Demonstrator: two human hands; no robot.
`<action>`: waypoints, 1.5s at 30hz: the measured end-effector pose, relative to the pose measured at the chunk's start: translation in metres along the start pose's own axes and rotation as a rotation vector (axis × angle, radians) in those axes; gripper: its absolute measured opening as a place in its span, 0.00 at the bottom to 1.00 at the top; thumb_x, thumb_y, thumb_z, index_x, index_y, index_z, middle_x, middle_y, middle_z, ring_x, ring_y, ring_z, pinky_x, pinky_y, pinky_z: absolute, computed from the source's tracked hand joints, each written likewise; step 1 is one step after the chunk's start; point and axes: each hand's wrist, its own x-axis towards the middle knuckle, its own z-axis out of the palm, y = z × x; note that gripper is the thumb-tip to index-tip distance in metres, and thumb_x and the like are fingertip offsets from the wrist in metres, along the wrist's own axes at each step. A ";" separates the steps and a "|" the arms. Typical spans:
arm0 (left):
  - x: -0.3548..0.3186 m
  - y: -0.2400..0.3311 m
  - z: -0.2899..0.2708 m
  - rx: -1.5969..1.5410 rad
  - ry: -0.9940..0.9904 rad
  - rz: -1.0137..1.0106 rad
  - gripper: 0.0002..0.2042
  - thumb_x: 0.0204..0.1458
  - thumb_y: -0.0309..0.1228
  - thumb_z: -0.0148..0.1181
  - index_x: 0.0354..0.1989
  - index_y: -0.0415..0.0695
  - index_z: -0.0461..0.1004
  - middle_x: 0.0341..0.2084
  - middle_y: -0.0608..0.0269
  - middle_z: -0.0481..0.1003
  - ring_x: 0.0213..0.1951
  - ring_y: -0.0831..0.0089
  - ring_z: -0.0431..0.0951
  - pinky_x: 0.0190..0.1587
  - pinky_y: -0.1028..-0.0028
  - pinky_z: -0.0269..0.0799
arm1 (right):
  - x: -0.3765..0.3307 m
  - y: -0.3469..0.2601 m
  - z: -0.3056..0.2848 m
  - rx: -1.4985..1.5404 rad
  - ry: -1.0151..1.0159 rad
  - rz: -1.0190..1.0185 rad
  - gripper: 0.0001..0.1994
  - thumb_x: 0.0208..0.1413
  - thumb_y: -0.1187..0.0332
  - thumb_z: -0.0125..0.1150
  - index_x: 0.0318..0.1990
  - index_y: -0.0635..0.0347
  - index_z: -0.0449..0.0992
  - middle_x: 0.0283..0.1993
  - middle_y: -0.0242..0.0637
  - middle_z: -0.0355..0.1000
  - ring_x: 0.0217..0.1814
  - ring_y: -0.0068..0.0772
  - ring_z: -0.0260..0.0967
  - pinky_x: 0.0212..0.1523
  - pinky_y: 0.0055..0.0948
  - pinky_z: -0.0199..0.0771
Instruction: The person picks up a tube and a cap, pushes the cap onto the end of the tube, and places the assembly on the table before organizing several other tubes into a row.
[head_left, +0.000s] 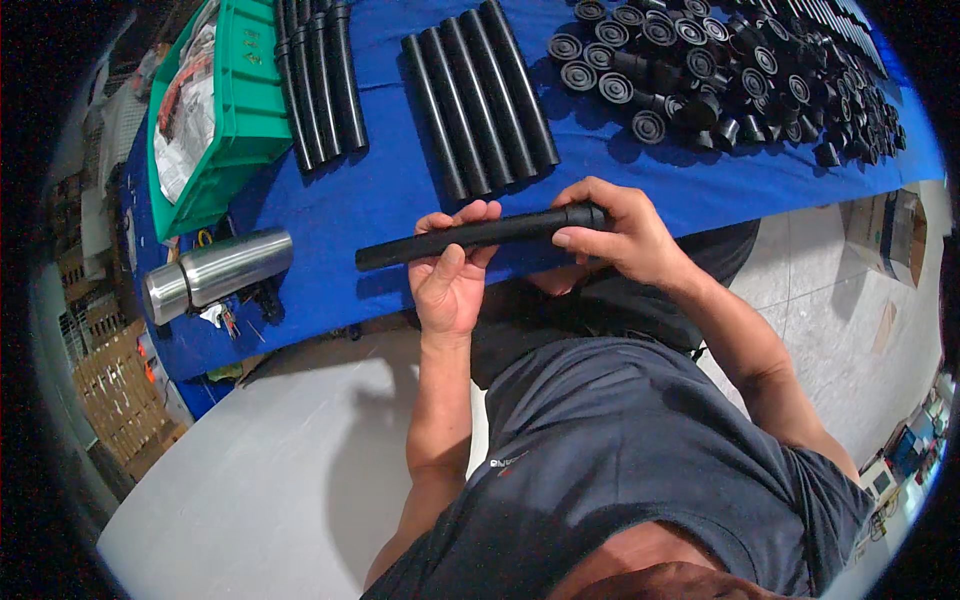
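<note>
A black tube (497, 231) lies nearly level across both hands, just over the front edge of the blue-covered table. My left hand (450, 272) holds it from below near its plain left end, thumb across the near side. My right hand (628, 234) is closed round the other end, where a wider black cap (585, 214) sits on the tube. Beyond my hands, several black tubes (478, 100) lie side by side. To the right of them is a spread of loose round black caps (700, 65), many showing ringed faces.
More black tubes (325, 90), some with wider collars, lie beside a green crate (245, 95) on the left. A steel bottle (230, 270) lies near the table's left front, with small tools (225, 318) by it. A cardboard box (890, 235) stands on the floor at right.
</note>
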 end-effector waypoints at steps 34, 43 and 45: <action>0.010 -0.017 0.011 -0.037 -0.060 -0.029 0.18 0.54 0.23 0.63 0.53 0.43 0.68 0.55 0.46 0.72 0.62 0.48 0.67 0.64 0.49 0.67 | -0.009 -0.003 -0.013 -0.150 0.109 -0.274 0.14 0.57 0.68 0.66 0.47 0.65 0.73 0.36 0.38 0.72 0.36 0.27 0.74 0.36 0.27 0.74; 0.005 -0.013 0.009 -0.031 -0.052 -0.055 0.18 0.53 0.23 0.63 0.53 0.43 0.67 0.54 0.44 0.72 0.60 0.45 0.69 0.62 0.49 0.68 | -0.012 -0.015 -0.008 0.282 0.028 0.080 0.16 0.56 0.65 0.68 0.47 0.64 0.73 0.36 0.35 0.74 0.32 0.19 0.72 0.30 0.24 0.76; 0.010 -0.018 0.012 -0.016 -0.074 -0.087 0.19 0.53 0.23 0.63 0.53 0.44 0.67 0.56 0.44 0.71 0.61 0.45 0.67 0.63 0.50 0.68 | -0.012 -0.012 -0.015 0.113 0.030 0.058 0.15 0.55 0.67 0.68 0.46 0.64 0.74 0.31 0.31 0.73 0.31 0.18 0.71 0.30 0.24 0.74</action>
